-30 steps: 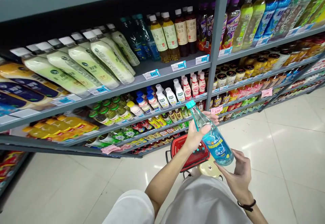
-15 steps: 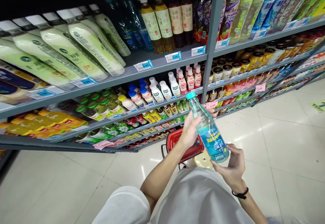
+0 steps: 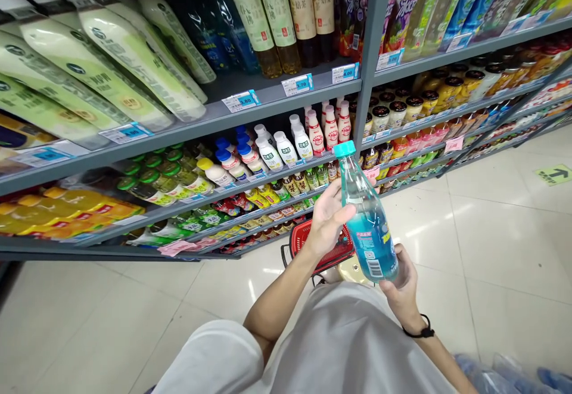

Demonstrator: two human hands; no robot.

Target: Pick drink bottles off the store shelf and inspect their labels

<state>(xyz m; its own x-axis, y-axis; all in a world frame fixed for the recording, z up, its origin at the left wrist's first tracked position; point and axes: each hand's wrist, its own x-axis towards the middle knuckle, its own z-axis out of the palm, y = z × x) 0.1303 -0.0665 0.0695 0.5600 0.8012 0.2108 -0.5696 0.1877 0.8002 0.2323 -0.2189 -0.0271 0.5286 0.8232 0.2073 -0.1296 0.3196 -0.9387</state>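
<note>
Clear plastic drink bottle (image 3: 367, 221) sits in front of the shelf (image 3: 187, 117), my left hand (image 3: 328, 218) clasping its upper body, my right hand (image 3: 400, 281) cupping its base; I judge it light, slippery, best held mid-body

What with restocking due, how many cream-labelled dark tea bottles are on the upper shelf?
2: the left bottle and right bottle, side by side; more may be hidden behind.
</note>
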